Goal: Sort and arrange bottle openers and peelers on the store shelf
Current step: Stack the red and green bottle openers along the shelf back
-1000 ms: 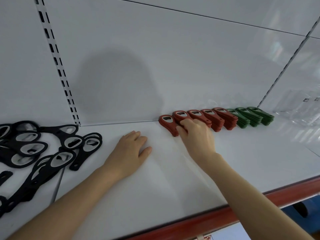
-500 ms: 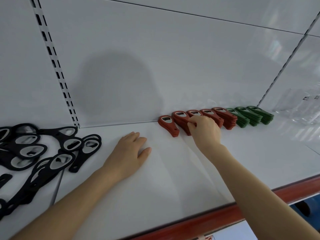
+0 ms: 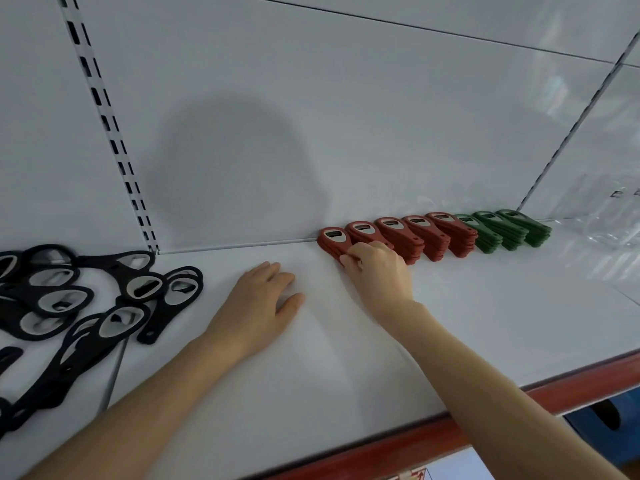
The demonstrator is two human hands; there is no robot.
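Several stacks of red bottle openers stand in a row along the shelf's back wall, followed on the right by three stacks of green bottle openers. My right hand has its fingers curled around the handle ends of the leftmost red stack and its neighbour. My left hand rests flat and empty on the white shelf, left of the red row. A loose heap of black bottle openers lies at the far left.
A slotted upright divides the back wall above the black heap. Clear plastic packaging lies at the far right of the shelf. The shelf's red front edge runs below my arms.
My right hand has shifted left along the red row, from the middle stacks to the handles of the two leftmost ones. My left hand has stayed put.
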